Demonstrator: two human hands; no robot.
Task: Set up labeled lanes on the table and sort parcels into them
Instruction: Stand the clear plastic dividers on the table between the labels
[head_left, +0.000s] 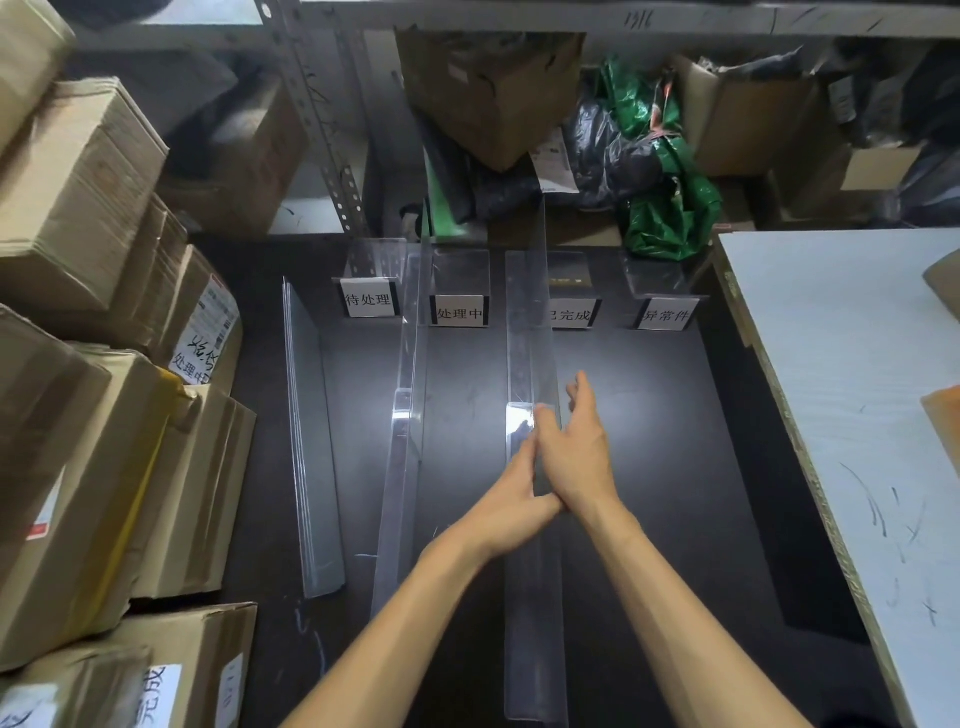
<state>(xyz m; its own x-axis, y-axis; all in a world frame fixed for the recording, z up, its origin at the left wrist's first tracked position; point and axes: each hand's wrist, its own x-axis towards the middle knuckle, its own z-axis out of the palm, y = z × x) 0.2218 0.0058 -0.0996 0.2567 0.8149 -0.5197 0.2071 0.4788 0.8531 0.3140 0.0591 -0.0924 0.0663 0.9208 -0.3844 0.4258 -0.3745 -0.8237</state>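
Head view, one frame.

- Surface (649, 415): black, seen from above. Four label stands in a row at the far edge, left to right: 待处理 (368, 299), 处理中 (459, 313), 已完成 (571, 314), 异常件 (666, 314).
- Divider (530, 343): clear, L-shaped, standing on the surface and running from the near edge to the far edge, between 处理中 and 已完成. It partly covers the left of the 已完成 label.
- Left hand (511, 499): on the divider's left face, about midway along it. Its fingers lie up along the wall and the thumb crosses to the right side, so it grips the wall. The image is slightly blurred here.
- Right hand (579, 457): on the right face, touching the left hand. Its fingers (579, 387) are nearly straight and point away from me. The thumb sits over the top edge, so I read this as a pinch on the wall.
- Second divider (400, 493): also clear, standing between 待处理 and 处理中, with no hand on it.
- Spare dividers (311, 441): a stack at the left of the surface, apart from the lanes.
- Boxes (78, 467): cardboard parcels piled along the left, some with handwritten labels.
- White board (857, 389): beside the surface on the right.
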